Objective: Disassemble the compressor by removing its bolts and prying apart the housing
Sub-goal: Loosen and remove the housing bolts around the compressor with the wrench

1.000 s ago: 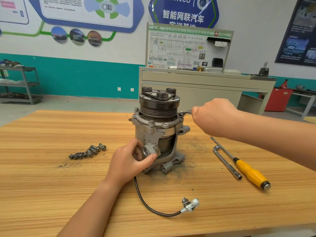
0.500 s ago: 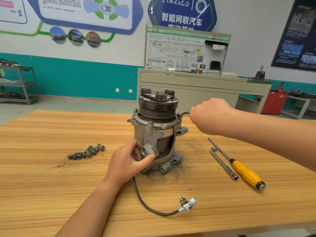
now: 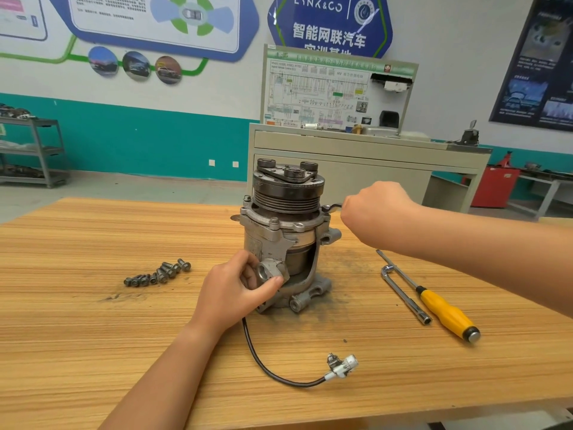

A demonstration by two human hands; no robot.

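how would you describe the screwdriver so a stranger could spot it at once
Start at the wooden table and find the metal compressor standing upright near its middle. To its right two long tools lie side by side on the tabletop. The screwdriver is the one with the yellow handle; the bent wrench beside it is bare metal.
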